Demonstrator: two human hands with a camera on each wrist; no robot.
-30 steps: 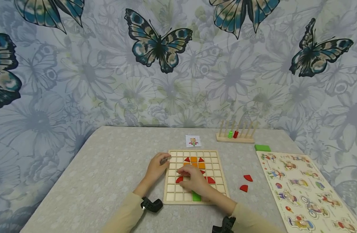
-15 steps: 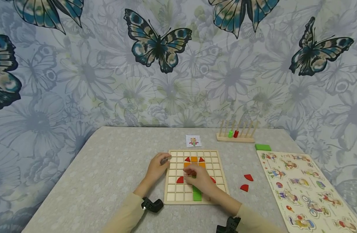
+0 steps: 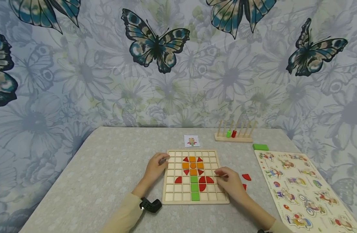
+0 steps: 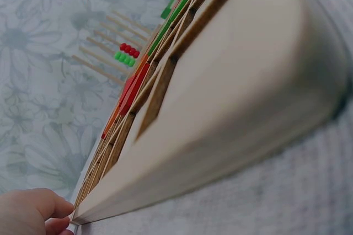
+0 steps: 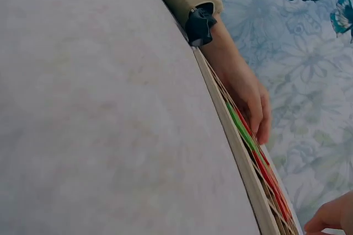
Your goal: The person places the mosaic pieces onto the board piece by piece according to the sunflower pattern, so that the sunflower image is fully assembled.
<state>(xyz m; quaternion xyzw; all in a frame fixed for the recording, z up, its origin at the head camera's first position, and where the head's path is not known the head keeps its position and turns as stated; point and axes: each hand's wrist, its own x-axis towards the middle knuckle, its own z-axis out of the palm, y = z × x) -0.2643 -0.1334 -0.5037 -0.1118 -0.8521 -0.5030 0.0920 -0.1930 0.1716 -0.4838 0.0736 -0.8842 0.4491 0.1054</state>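
Observation:
A wooden grid board [image 3: 178, 196] lies on the table with coloured pieces in its cells. Orange squares [image 3: 192, 159] and an orange circle [image 3: 193, 165] form a cross, with red triangles [image 3: 185, 159] at its corners. Below runs a column of green squares [image 3: 195, 196]. Red quarter-circles [image 3: 202, 187] sit to its right, and another red quarter-circle [image 3: 178, 180] to its left. My left hand [image 3: 155, 166] grips the board's upper left edge. My right hand [image 3: 230, 183] hovers at the board's right edge, fingers loosely bent, nothing seen in them.
Right of the board lie two loose red pieces [image 3: 246, 177], one partly behind my right hand. A small pattern card [image 3: 191, 141] lies beyond the board. Farther right stand a peg rack [image 3: 233, 139] with beads, a green block [image 3: 260, 147] and a large picture board [image 3: 292, 173].
My right hand has moved from over the middle of the board to its right edge, uncovering the pieces there. My left hand stays at the board's left edge.

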